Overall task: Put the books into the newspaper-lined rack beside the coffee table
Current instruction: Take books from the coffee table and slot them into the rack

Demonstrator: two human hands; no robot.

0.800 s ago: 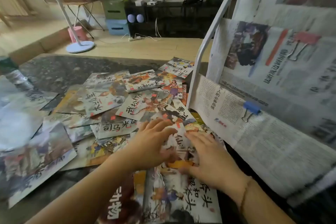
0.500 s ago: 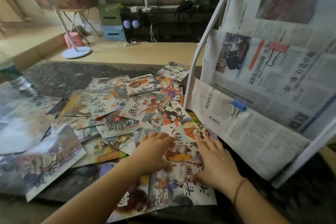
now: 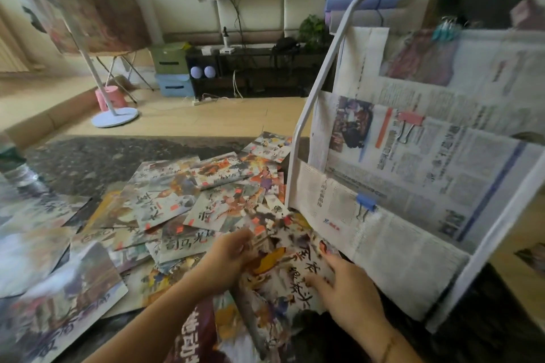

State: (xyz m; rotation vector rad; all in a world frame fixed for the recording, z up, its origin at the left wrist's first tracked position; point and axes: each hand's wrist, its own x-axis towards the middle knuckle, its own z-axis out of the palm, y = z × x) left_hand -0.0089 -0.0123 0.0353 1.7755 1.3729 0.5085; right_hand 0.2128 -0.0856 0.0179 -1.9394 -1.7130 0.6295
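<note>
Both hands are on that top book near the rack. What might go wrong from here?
1. The left hand and right hand hold a thin, bending book; it may crease or slip.
2. It overlaps the scattered books; lifting might drag neighbours off the coffee table.
3. The rack pockets are only clipped newspaper, which a corner might tear.

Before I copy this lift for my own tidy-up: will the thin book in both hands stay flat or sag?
The book will probably sag: it looks thin, and the left hand and right hand hold opposite edges. Its glossy-looking cover may slip. It seems light, since fingertips alone carry it.
</note>
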